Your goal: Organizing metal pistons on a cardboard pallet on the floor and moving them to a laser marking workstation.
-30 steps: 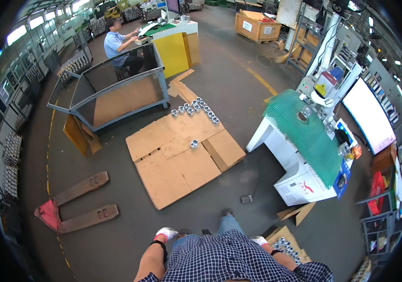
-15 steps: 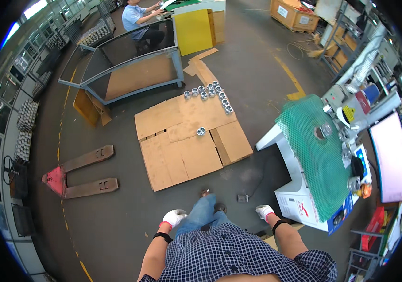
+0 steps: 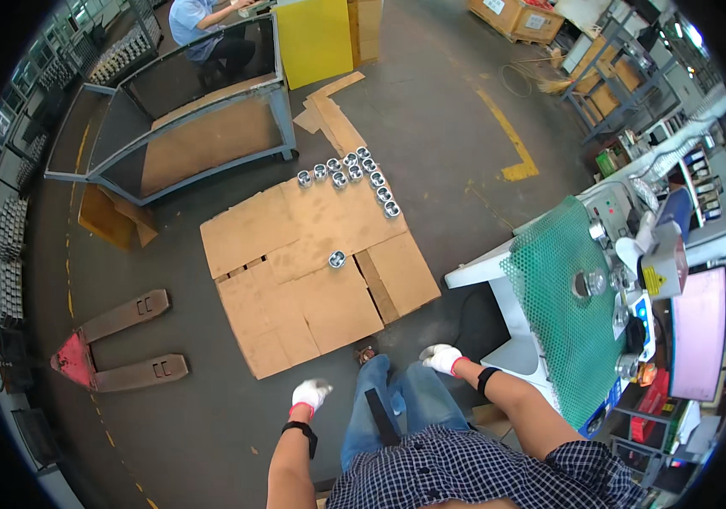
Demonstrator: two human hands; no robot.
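Flanking cardboard (image 3: pixel 295 310) near hands (image 3: pixel 310 394) (image 3: pixel 441 358) (open or closed, can't tell): pallet jack (image 3: pixel 138 372) left, matted table (image 3: pixel 483 269) right.

Item 1: one yellow label (image 3: pixel 653 280) is sitting on the pale machine housing (image 3: pixel 673 261) at right, bearing a dark mark. Item 2: two white labels (image 3: pixel 535 21) are sitting on the wooden crate (image 3: pixel 515 19). All print is showing too small to read.
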